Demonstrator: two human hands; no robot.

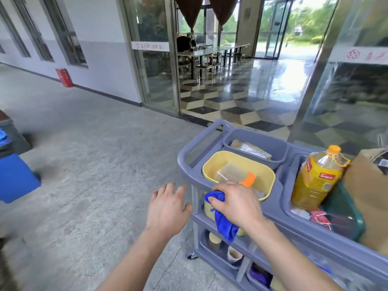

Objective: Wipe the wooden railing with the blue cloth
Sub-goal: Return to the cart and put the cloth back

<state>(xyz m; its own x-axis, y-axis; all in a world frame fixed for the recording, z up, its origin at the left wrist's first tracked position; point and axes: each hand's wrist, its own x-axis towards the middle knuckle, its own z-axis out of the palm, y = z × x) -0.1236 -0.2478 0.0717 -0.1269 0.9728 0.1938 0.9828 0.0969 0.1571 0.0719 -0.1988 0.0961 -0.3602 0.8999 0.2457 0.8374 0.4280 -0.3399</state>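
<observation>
My right hand is closed around a bunched blue cloth, whose loose end hangs down beside the left end of a grey-purple plastic cart. My left hand hovers open, palm down and fingers spread, just left of the cart over the concrete floor; it holds nothing. No wooden railing shows in this view.
The cart carries a yellow tub holding an orange-capped spray bottle, a grey bin, a large yellow oil bottle and a cardboard box. A blue bin stands at far left. Glass doors lead to a tiled hall.
</observation>
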